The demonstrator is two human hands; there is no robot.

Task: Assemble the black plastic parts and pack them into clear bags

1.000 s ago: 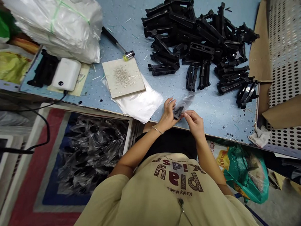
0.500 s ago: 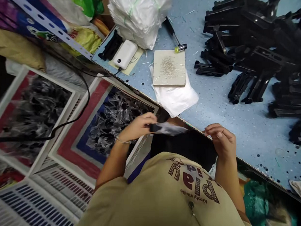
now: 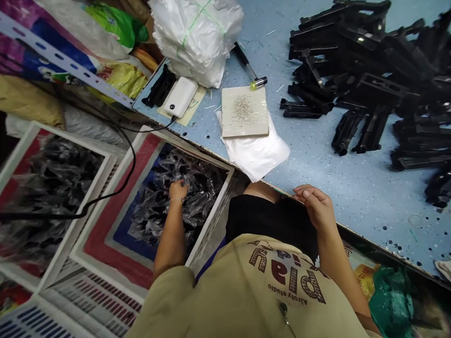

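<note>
My left hand [image 3: 178, 189] is over the crate of black parts in clear plastic bags [image 3: 200, 188]; its fingers are partly hidden, and I cannot make out whether it holds a part. At the table's front edge rests my right hand [image 3: 316, 204], its fingers loosely curved and nothing visible in them. Beyond it, a square board [image 3: 245, 113] lies on a stack of white plastic bags [image 3: 261, 155]. A hammer [image 3: 249, 66] touches or nearly touches the board's far edge. Many unwrapped black parts [image 3: 376, 90] are piled on the right of the blue table [image 3: 307, 157].
A tied bundle of white bags [image 3: 200, 35], a white power bank [image 3: 179, 97] with a black cable [image 3: 131, 165], and a black part [image 3: 160, 85] occupy the table's left corner. Another crate [image 3: 50, 192] of bagged parts stands further left. Green plastic [image 3: 391, 303] is under the table.
My left hand has moved left from in front of my body to over the crate; the bagged black part it held is no longer distinguishable. The view has shifted slightly.
</note>
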